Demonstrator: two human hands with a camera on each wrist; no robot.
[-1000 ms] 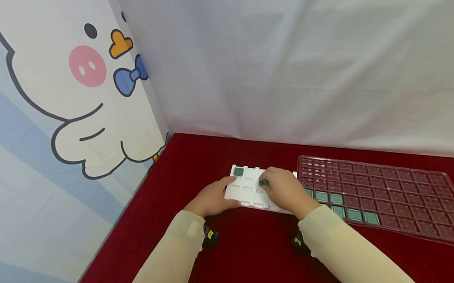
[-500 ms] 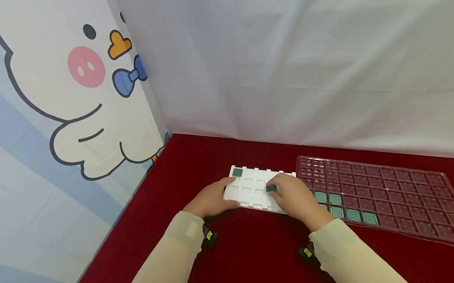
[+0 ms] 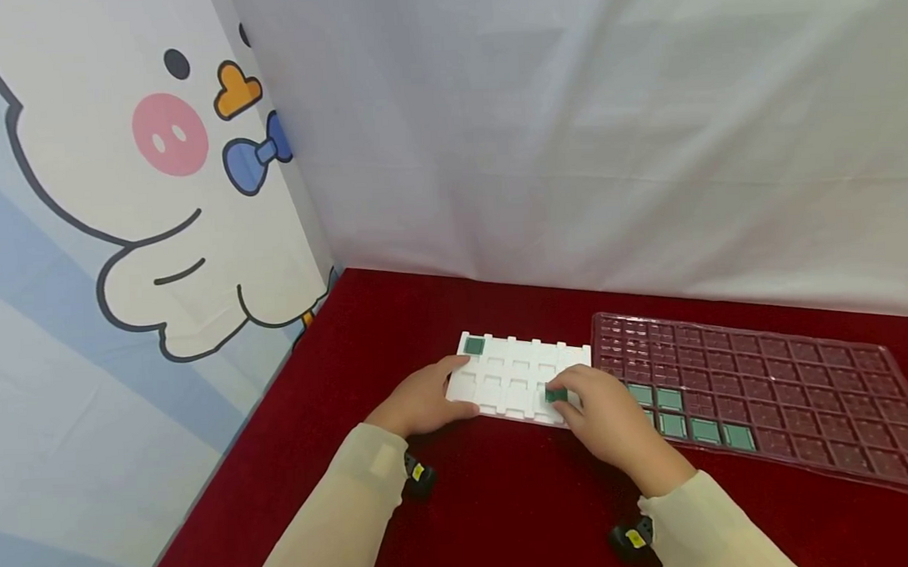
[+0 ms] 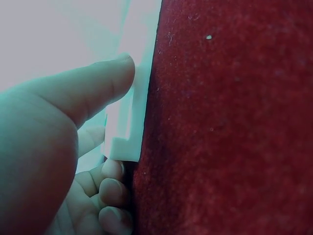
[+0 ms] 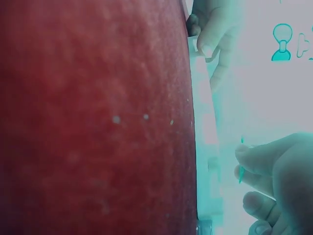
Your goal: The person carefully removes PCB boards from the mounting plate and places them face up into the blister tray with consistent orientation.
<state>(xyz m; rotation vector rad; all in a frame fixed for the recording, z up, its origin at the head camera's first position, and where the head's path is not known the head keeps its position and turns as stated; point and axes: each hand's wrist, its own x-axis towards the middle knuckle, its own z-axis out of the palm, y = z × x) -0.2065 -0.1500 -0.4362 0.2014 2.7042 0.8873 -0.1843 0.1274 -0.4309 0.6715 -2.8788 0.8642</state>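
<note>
Pinching a thin green chip (image 3: 555, 394) by its edges, the right hand (image 3: 607, 418) hovers low-centre over the white foam tray (image 3: 513, 373). The left hand (image 3: 420, 399) grips that tray's left end, thumb on top. The chip looks light, stiff and easily dropped, so an edge hold probably suits it.

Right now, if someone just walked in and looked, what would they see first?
Probably the big cartoon duck with a pink cheek and blue bow on the left wall. Next, the bright red table, where the left hand grips the end of a white tray and the right hand pinches a small green square over the tray's near right corner. To the right lies a clear tray with a few more green squares.
</note>
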